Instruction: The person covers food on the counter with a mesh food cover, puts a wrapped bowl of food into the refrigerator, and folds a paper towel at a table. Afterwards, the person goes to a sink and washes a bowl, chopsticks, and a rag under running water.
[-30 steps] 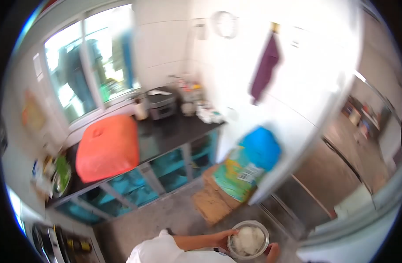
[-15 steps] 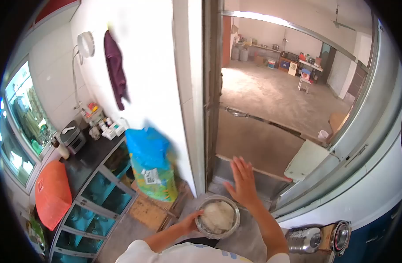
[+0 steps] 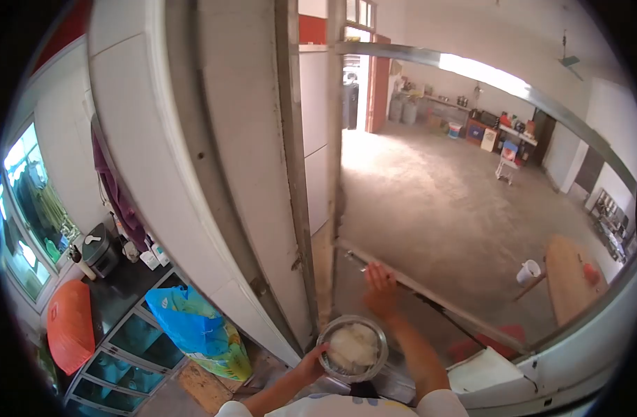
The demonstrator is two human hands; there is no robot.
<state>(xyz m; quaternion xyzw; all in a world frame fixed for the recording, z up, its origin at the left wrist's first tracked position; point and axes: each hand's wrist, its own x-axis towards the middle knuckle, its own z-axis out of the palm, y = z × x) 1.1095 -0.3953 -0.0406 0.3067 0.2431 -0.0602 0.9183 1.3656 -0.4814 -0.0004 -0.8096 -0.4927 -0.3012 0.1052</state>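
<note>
My left hand (image 3: pixel 311 366) grips the side of a clear round bowl (image 3: pixel 382 356) in front of my body. In the bowl lies a pale, whitish mass (image 3: pixel 353 347), possibly rice; its exact kind I cannot make out. My right hand (image 3: pixel 380 288) is raised to the framed door (image 3: pixel 437 301), its fingers stretched upward over the middle rail close to a small metal handle (image 3: pixel 357 260). It seems to press flat against the door and holds nothing.
A door frame (image 3: pixel 291 174) rises left of the door. Beyond are a wooden tabletop (image 3: pixel 569 278), a white bucket (image 3: pixel 528 272) and a small chair (image 3: pixel 508 163). At left stand a blue-and-green bag (image 3: pixel 197 326), a dark counter (image 3: pixel 113 299) and an orange-red cover (image 3: pixel 71 326).
My view has moved forward into the doorway. The right hand has gone from hanging free in the air to the door's rail. The bowl stays in my left hand.
</note>
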